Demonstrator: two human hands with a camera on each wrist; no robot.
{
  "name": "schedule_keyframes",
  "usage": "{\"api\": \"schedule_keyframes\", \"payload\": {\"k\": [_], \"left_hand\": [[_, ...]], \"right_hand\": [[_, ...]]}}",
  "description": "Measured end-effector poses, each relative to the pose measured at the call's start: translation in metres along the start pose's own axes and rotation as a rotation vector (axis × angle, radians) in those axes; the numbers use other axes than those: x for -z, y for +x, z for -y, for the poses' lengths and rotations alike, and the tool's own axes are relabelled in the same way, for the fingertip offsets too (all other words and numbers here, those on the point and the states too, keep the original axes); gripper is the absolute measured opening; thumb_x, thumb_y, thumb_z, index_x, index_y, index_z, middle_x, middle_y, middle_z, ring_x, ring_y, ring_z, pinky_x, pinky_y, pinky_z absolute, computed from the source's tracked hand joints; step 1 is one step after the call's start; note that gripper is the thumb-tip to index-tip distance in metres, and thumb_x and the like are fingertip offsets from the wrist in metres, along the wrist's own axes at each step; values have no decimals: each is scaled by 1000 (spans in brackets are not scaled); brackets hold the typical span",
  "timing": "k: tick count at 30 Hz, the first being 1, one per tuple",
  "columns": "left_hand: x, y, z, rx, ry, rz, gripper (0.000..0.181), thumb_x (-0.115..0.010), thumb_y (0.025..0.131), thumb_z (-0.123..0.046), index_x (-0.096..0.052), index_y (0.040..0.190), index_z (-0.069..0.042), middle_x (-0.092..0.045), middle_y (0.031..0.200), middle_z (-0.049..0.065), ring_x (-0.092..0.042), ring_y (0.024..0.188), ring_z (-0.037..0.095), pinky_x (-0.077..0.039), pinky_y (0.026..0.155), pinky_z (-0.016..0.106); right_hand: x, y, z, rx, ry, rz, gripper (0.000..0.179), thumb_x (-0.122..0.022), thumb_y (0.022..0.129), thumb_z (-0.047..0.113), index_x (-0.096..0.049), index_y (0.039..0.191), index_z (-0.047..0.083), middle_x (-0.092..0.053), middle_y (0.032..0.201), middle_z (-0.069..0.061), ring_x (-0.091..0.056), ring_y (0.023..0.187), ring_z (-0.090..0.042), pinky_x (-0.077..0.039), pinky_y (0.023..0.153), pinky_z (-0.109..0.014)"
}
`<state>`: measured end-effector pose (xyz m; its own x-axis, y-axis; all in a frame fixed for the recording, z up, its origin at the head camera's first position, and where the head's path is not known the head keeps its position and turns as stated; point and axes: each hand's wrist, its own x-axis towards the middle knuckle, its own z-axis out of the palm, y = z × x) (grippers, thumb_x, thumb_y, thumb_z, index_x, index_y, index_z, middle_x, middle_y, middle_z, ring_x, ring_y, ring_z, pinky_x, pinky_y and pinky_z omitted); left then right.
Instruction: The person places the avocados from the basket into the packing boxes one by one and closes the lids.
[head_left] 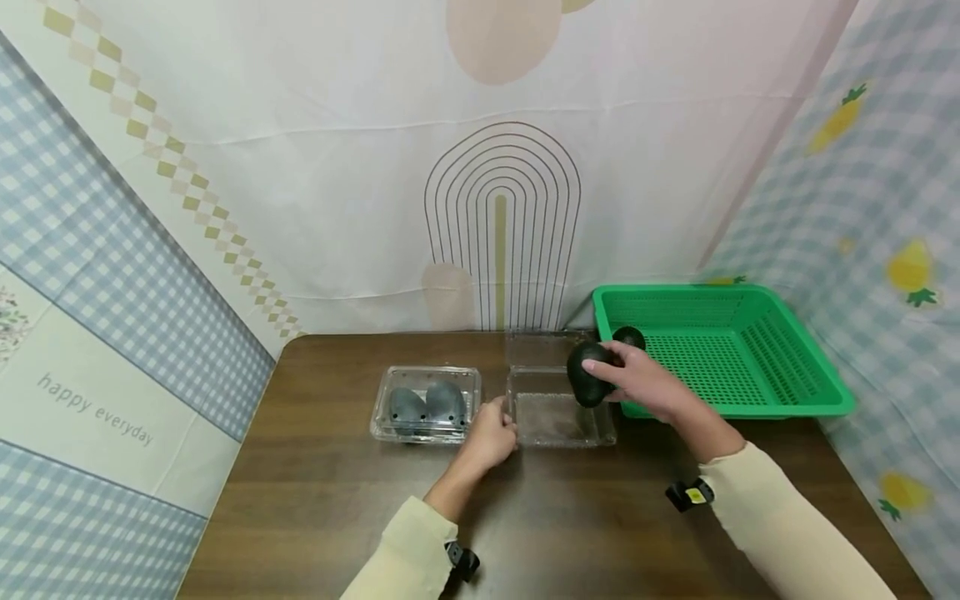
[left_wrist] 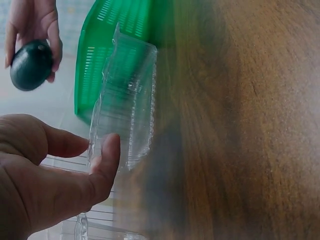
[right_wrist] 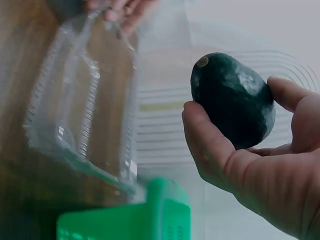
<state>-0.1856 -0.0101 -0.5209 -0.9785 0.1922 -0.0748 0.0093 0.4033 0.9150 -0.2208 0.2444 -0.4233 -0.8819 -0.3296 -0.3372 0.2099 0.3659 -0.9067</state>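
Note:
My right hand [head_left: 643,382] holds a dark green avocado [head_left: 587,377] above the right side of a clear plastic clamshell box [head_left: 551,419]. The box lies with its lid [head_left: 536,350] folded back, and no fruit shows inside it. In the right wrist view, thumb and fingers curve around the avocado [right_wrist: 232,100], whose stem end [right_wrist: 202,61] is exposed. With thumb and fingertips, my left hand [head_left: 491,435] pinches the box's left rim. The left wrist view shows this pinch on the clear plastic wall [left_wrist: 120,100].
To the left sits a closed clear clamshell box [head_left: 382,421] with avocados inside. A green perforated basket [head_left: 806,354] stands at the right, overlapping the open box's side, with another avocado [head_left: 630,337] at its left end. Behind the wooden table [head_left: 337,517] hangs a patterned cloth [head_left: 360,208].

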Motion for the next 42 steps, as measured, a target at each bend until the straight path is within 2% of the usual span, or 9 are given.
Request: {"api": "schedule_keyframes", "payload": {"k": [5, 8, 14, 20, 25, 33, 38, 42], "left_hand": [[1, 1, 0, -5, 8, -26, 51, -55, 86, 16, -49, 137, 20, -57, 73, 6, -57, 51, 11, -51, 47, 20], [2, 2, 0, -5, 10, -36, 53, -56, 86, 16, -48, 138, 21, -56, 75, 5, -57, 53, 11, -53, 50, 20], [1, 3, 0, 27, 4, -32, 58, -56, 87, 14, -43, 143, 21, -55, 81, 7, -57, 60, 11, -55, 55, 20], [-1, 3, 1, 30, -13, -33, 59, -55, 86, 15, -42, 143, 22, -59, 87, 16, -58, 62, 12, -56, 55, 22], [-1, 2, 0, 27, -13, -41, 58, -57, 84, 17, -45, 141, 21, -61, 87, 16, -60, 62, 13, -56, 56, 21], [-2, 3, -1, 12, 18, -53, 58, -59, 81, 17, -50, 138, 21, -62, 83, 11, -59, 64, 12, -52, 58, 20], [-2, 3, -1, 29, -2, -49, 59, -58, 82, 17, -48, 140, 21, -63, 84, 11, -58, 63, 11, -52, 58, 19], [-3, 4, -1, 37, -8, -44, 59, -59, 83, 17, -47, 141, 20, -62, 86, 12, -58, 63, 10, -53, 56, 18]], "right_hand": [[-24, 19, -8, -25, -138, -42, 76, -61, 104, 42, -30, 157, -3, -49, 144, -32, -65, 118, -38, -60, 99, -55], [-36, 32, -17, -49, -222, -71, 74, -62, 102, 45, -37, 154, -2, -56, 136, -27, -68, 106, -30, -62, 91, -53], [-56, 50, -33, -81, -340, -96, 75, -65, 101, 44, -39, 150, -5, -57, 136, -29, -69, 99, -28, -64, 84, -49], [-72, 58, -40, -96, -441, -120, 69, -68, 99, 42, -46, 143, -6, -65, 120, -24, -68, 84, -24, -62, 70, -38], [-81, 63, -45, -103, -529, -139, 70, -68, 98, 45, -49, 141, -7, -66, 119, -24, -65, 88, -26, -55, 70, -38], [-88, 66, -44, -117, -572, -177, 59, -68, 98, 44, -56, 129, -5, -67, 117, -23, -67, 94, -29, -59, 77, -42], [-89, 66, -43, -120, -577, -178, 58, -65, 100, 45, -56, 130, -4, -67, 120, -23, -67, 98, -30, -59, 79, -43], [-88, 64, -43, -139, -585, -164, 63, -62, 101, 48, -54, 136, -4, -64, 128, -24, -66, 108, -34, -59, 85, -47]]}}
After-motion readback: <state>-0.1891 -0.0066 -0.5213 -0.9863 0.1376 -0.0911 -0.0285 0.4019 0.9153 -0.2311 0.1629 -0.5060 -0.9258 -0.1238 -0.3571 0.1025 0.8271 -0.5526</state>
